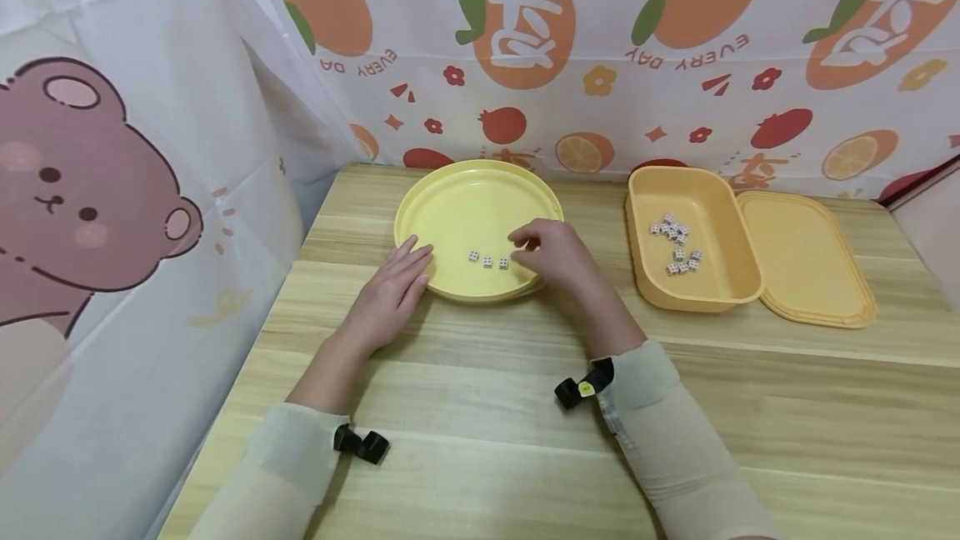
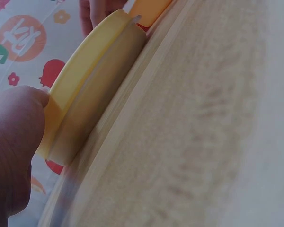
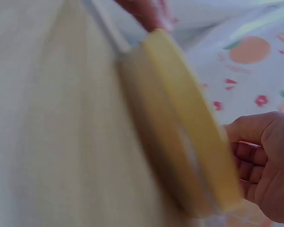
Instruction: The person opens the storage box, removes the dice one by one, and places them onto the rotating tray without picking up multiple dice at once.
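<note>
A round yellow tray [image 1: 480, 190] with a raised rim sits on the table, with three small white dice [image 1: 487, 262] in a short row on its near half. My left hand [image 1: 384, 294] rests on the tray's left rim, fingers extended. In the left wrist view, part of that hand [image 2: 14, 142] lies against the tray's side [image 2: 92, 80]. Over the tray's right part is my right hand [image 1: 553, 252], its bent fingers beside the rightmost die. Thumb and forefinger appear apart, and no die shows between them. The tray wall hides some of its fingertips in the right wrist view.
Right of the tray stands a yellow-orange rectangular box [image 1: 712, 269] holding several more dice [image 1: 678, 261]. Its matching lid [image 1: 813, 261] lies flat beside it. A printed cloth [image 1: 420, 107] hangs behind the wooden table [image 1: 480, 407], and another covers the left side.
</note>
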Available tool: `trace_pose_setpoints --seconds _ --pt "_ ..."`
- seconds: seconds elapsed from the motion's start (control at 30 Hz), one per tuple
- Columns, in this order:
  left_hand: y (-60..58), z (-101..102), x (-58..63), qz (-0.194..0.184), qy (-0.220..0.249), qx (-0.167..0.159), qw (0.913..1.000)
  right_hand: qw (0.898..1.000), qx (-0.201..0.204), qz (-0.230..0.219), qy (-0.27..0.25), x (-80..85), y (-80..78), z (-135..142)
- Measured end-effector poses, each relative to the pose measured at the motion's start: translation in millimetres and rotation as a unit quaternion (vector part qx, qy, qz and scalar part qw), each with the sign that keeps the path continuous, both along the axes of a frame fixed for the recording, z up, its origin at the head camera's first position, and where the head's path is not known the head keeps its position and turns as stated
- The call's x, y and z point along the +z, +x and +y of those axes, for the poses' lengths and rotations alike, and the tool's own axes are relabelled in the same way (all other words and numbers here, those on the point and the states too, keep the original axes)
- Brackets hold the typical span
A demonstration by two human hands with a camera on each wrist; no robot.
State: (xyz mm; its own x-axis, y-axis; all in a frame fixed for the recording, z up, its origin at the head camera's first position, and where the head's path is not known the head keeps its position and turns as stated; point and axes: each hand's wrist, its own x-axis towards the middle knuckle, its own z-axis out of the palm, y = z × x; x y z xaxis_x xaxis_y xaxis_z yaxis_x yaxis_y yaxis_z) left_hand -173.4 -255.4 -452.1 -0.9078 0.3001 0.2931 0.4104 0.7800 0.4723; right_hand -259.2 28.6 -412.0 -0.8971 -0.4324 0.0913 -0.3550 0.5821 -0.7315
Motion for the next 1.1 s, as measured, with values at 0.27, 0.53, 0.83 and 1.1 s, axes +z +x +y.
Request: trace_pose_setpoints --seconds 0.27,0.53,0.83,1.1 --pt "-0.3 -1 -1.3 -0.005 0.001 0.001 1.0000 0.994 -0.110 -0.019 -0.001 38.4 -5.4 63" --pt "0.1 -5 -3.0 0.004 0.002 0.000 1.0000 0.980 -0.190 -0.034 0.041 44.0 -5.8 142" --pt "1.3 -7 -2.4 0.004 0.010 0.003 0.9999 0.967 -0.170 -0.163 0.102 22.0 -12.4 178" --pt "-4.6 0 -4.4 0.012 0.011 -0.008 0.9998 0.951 -0.183 -0.216 0.121 15.7 -10.2 189"
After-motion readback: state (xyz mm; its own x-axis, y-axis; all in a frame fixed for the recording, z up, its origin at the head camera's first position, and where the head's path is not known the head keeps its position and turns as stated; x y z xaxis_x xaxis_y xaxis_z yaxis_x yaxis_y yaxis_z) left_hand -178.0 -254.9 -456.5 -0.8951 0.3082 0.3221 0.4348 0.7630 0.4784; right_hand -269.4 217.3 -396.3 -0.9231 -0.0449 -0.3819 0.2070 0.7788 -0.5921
